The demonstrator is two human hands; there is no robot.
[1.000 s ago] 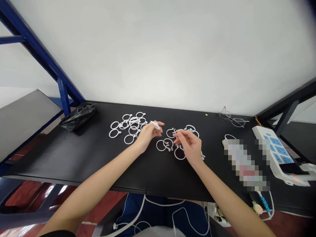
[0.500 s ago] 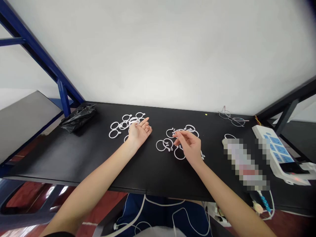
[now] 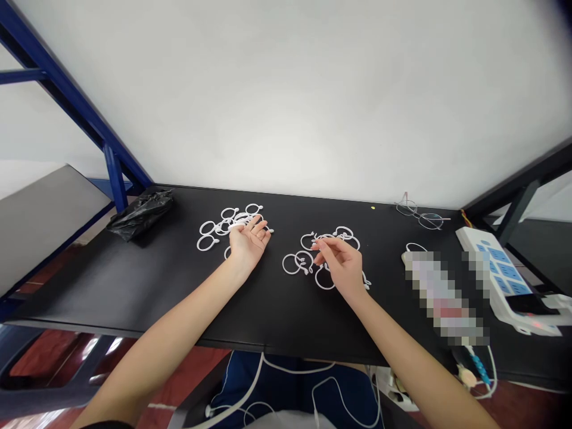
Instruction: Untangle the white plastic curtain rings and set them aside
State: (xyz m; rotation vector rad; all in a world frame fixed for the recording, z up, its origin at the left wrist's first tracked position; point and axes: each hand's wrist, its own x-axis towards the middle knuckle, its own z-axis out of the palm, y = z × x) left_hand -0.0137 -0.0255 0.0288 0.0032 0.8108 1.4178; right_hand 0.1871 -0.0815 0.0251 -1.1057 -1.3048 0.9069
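White plastic rings with small knobbed clasps lie in two loose groups on the black table point(image 3: 170, 286). My left hand point(image 3: 249, 241) is palm up with fingers apart over the near right side of the left group of rings point(image 3: 206, 242). A white ring edge shows by its thumb; whether the thumb touches it I cannot tell. Over the right group of rings point(image 3: 291, 264), several with gaps at their clasps, my right hand point(image 3: 342, 262) has thumb and forefinger pinched together. The fingertips overlap the white rings beneath, so anything between them is unclear.
A crumpled black plastic bag point(image 3: 142, 214) lies at the left back. Eyeglasses point(image 3: 420, 214) rest near the wall. At the right are a blurred-out elongated object point(image 3: 442, 298) and a white power strip point(image 3: 496, 268). White cables point(image 3: 254, 381) hang across the lap.
My left hand has drawn slightly left and back, its fingers curling a little, and more rings show beyond it. My right hand has barely moved.
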